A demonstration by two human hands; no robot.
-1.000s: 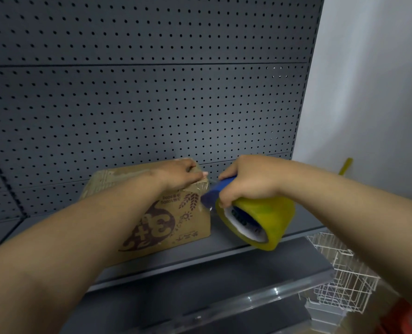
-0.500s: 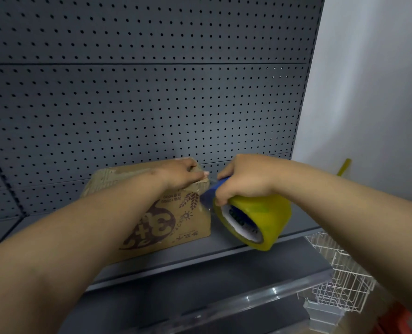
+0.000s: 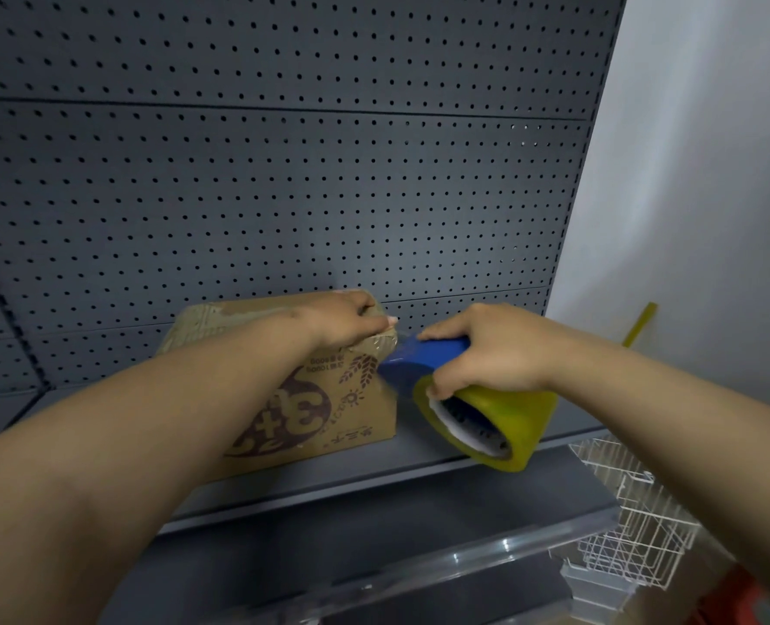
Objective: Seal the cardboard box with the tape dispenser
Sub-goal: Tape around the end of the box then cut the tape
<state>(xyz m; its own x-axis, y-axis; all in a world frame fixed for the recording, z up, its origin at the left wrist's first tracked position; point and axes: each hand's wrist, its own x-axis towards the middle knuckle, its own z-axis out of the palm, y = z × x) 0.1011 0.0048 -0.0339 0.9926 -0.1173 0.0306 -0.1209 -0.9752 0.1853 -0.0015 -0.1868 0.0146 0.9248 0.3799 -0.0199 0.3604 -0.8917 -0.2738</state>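
Observation:
A brown cardboard box (image 3: 329,412) with dark printed marks stands on a grey shelf (image 3: 374,471) against the pegboard. My left hand (image 3: 347,318) presses down on the box's top right corner, fingers curled over the edge where clear tape shines. My right hand (image 3: 486,349) grips the blue tape dispenser (image 3: 414,360), whose yellow tape roll (image 3: 495,421) hangs below my fingers. The dispenser's front end sits against the box's upper right corner, just below my left fingertips.
A dark perforated back panel (image 3: 284,196) rises behind the shelf. A clear-fronted lower shelf (image 3: 419,575) lies below. A white wire basket (image 3: 631,525) hangs at the lower right. A yellow stick (image 3: 640,324) leans by the pale wall (image 3: 712,173).
My right hand has tilted the dispenser, bringing the blue front end up against the box corner. My left hand stays on the corner.

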